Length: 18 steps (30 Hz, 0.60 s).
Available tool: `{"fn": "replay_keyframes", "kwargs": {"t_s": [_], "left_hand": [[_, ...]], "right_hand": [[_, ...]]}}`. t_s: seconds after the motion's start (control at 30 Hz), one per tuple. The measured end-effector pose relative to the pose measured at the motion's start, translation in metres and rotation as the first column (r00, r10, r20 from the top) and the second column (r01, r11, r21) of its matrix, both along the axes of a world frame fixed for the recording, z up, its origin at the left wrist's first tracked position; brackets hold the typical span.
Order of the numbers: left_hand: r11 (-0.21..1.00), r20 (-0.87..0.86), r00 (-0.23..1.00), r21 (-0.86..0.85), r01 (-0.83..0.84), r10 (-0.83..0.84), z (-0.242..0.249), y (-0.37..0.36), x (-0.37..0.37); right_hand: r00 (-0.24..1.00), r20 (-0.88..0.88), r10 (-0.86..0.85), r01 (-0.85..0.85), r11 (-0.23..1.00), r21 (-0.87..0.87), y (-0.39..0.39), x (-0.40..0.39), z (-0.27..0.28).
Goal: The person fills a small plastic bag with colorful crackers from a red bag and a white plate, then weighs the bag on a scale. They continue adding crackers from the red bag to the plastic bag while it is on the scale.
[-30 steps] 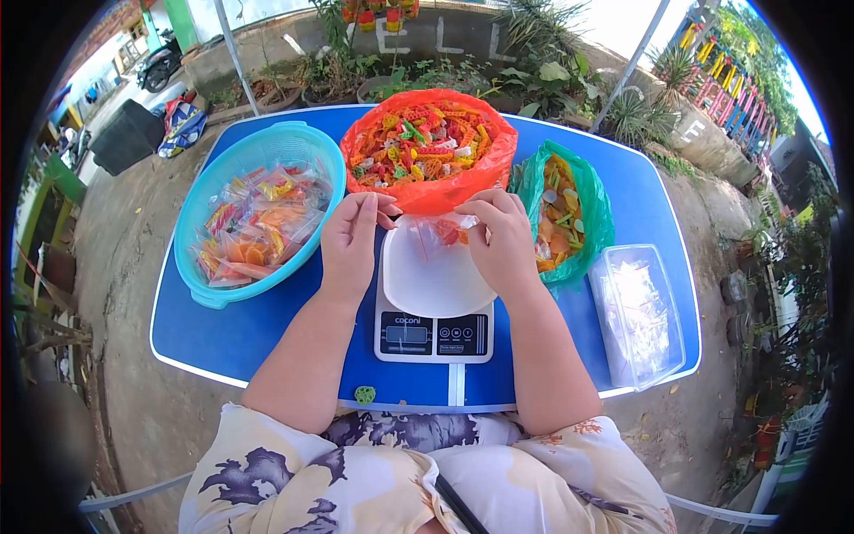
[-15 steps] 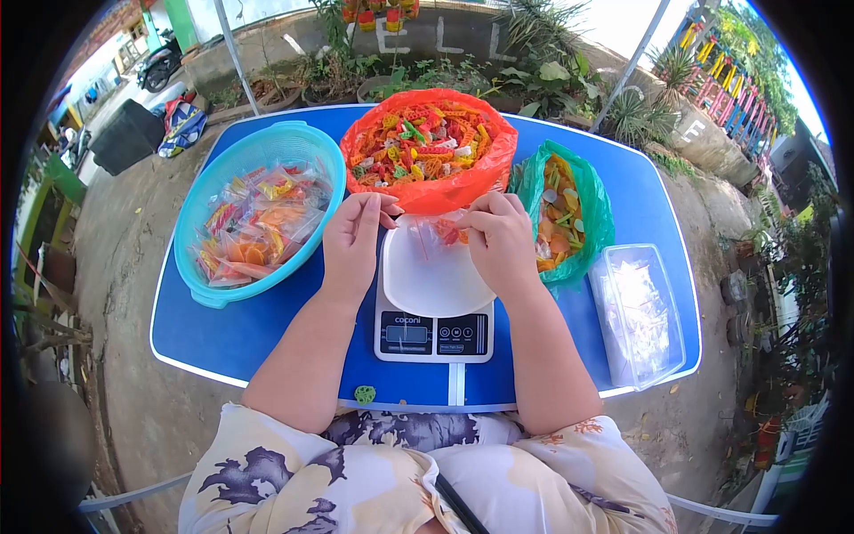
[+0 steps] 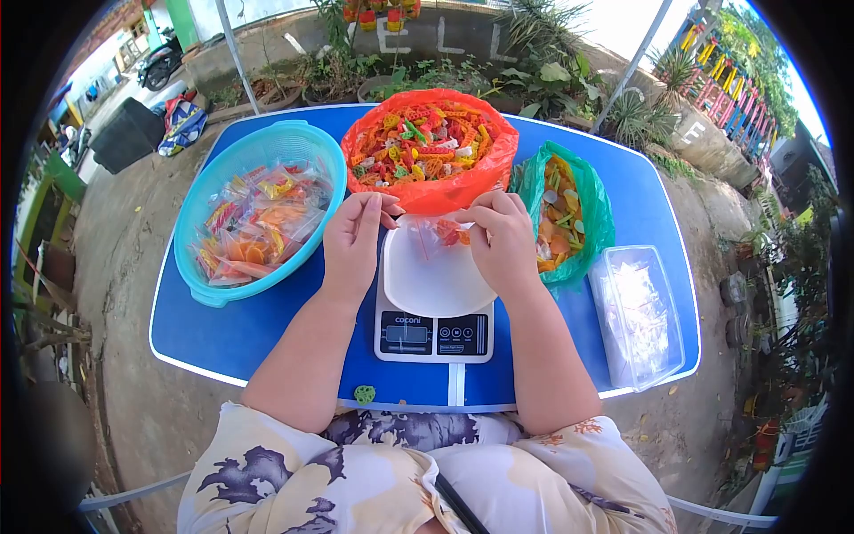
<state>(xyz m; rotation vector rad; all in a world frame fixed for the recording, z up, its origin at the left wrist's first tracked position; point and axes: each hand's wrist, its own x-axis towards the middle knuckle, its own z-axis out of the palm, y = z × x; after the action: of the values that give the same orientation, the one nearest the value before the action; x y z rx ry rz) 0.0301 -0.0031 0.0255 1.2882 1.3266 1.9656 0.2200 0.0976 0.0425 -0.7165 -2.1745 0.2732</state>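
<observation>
A small clear plastic bag (image 3: 434, 236) with red and orange snack pieces is held over the white pan (image 3: 436, 285) of a digital kitchen scale (image 3: 414, 349). My right hand (image 3: 501, 238) pinches the bag's right end, fingers curled. At its left end, my left hand (image 3: 356, 238) has thumb and fingertips pressed together; the clear film there is hard to make out. Just beyond both hands stands an open red plastic bag (image 3: 427, 196) full of colourful dry snack pieces. To the right of my right hand is a green plastic bag (image 3: 598, 222) of orange and green pieces.
On the left of the blue table (image 3: 267, 343) sits a turquoise basket (image 3: 191, 240) with filled packets. A clear plastic box (image 3: 672, 347) of empty-looking small bags lies at the right. One green wheel-shaped piece (image 3: 364, 394) rests near the front edge.
The small bag and its red pieces have shifted slightly between my hands. Both hands keep nearly the same place and grip.
</observation>
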Motion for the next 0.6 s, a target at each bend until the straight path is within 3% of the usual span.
{"fn": "replay_keyframes", "kwargs": {"t_s": [0.23, 0.4, 0.5, 0.6], "left_hand": [[1.000, -0.008, 1.000, -0.001, 0.005, -0.005, 0.000, 0.000, 0.000], [1.000, -0.013, 1.000, 0.007, 0.029, -0.029, 0.001, 0.000, 0.000], [0.999, -0.099, 0.995, 0.033, -0.019, 0.022, 0.000, 0.001, -0.002], [0.989, -0.425, 0.893, 0.055, -0.139, 0.150, 0.008, -0.004, -0.006]], "right_hand": [[0.999, 0.019, 0.045, -0.045, 0.998, -0.038, 0.002, 0.000, -0.002], [0.976, 0.110, 0.188, -0.178, 0.979, -0.094, -0.007, 0.002, 0.008], [0.960, 0.106, 0.259, -0.240, 0.957, -0.161, -0.009, 0.002, 0.009], [0.949, 0.140, 0.282, -0.238, 0.933, -0.270, -0.005, 0.001, 0.004]]}}
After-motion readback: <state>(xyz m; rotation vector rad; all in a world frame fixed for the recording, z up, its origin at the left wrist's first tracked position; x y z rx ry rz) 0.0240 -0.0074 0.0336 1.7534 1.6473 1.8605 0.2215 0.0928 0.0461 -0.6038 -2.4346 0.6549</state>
